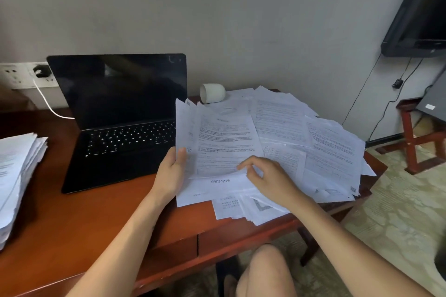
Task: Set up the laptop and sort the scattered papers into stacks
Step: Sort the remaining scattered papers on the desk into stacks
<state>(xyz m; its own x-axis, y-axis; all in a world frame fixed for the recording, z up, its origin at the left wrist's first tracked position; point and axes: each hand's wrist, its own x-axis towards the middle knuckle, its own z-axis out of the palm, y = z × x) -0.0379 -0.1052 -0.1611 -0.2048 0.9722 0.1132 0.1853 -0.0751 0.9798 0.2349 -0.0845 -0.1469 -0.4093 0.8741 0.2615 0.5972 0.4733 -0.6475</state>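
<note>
The left hand [172,171] grips the left edge of a few held sheets [222,144], thumb in front and fingers behind, so they stand tilted up from the desk [84,224] and can be read. The right hand [268,178] pinches the lower edge of the front sheet between thumb and curled fingers, probably to separate it and decide where it belongs. The laptop [120,116] stands open just left of them, screen dark but keys lit, and a white cable [48,103] runs from the wall socket [42,71] to behind it, so this part looks done. A thick stack [17,176] lies at the far left. The scattered papers [301,140] cover the right end of the desk, and a white cup [212,93] lies on its side on them at the back. I think it must be moved before the sheets under it come free.
</note>
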